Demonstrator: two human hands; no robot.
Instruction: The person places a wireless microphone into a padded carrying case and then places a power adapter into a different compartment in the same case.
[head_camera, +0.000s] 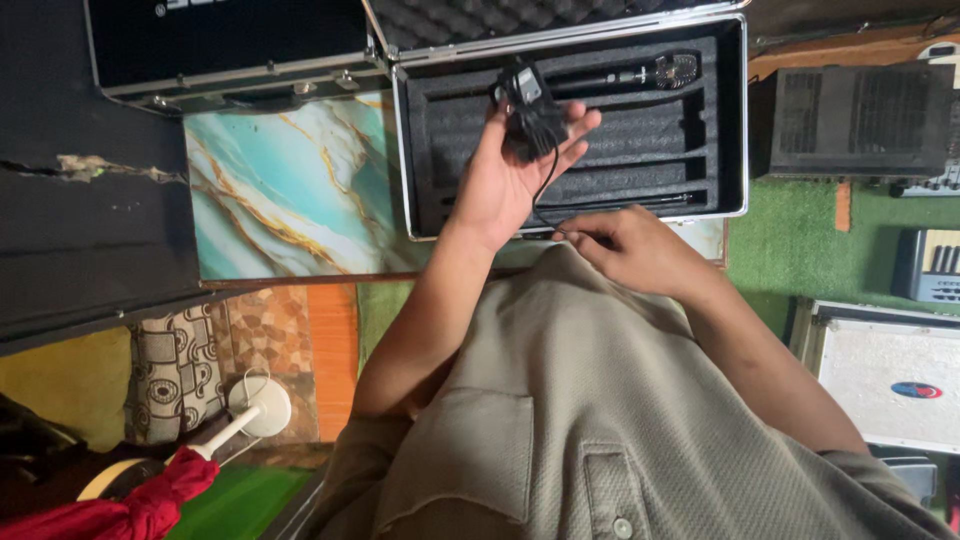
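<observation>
Holding a small black power adapter (528, 112), your left hand (510, 170) is raised palm-up over the open case (420, 150), fingers curled loosely around the block. Item sits across your fingers and upper palm, above the case's foam interior near its left half.

Cord: a thin black cable (545, 190) drops from the adapter down past the heel of your left hand to your right hand (630, 250).

Right hand: closed in a pinch on the cable's lower end, just at the near rim of the case, resting against your grey shirt (560, 400).

Case: aluminium-edged, lined with black ridged foam, lid propped open at the far side. It lies on a marbled turquoise-and-gold tabletop (290, 190), at the table's right part, its near edge close to the table's near edge.

Contents: one microphone (640, 73) with a silver mesh head lies in the far slot, toward the case's far right corner, just beyond your left fingertips and not touching them. A slim dark rod (650, 199) lies in the near slot.

Surroundings: a second closed case (230, 50) at the table's far left corner; a black speaker box (850, 120) to the right of the table on green flooring; a folded red umbrella (140, 500) at lower left.
</observation>
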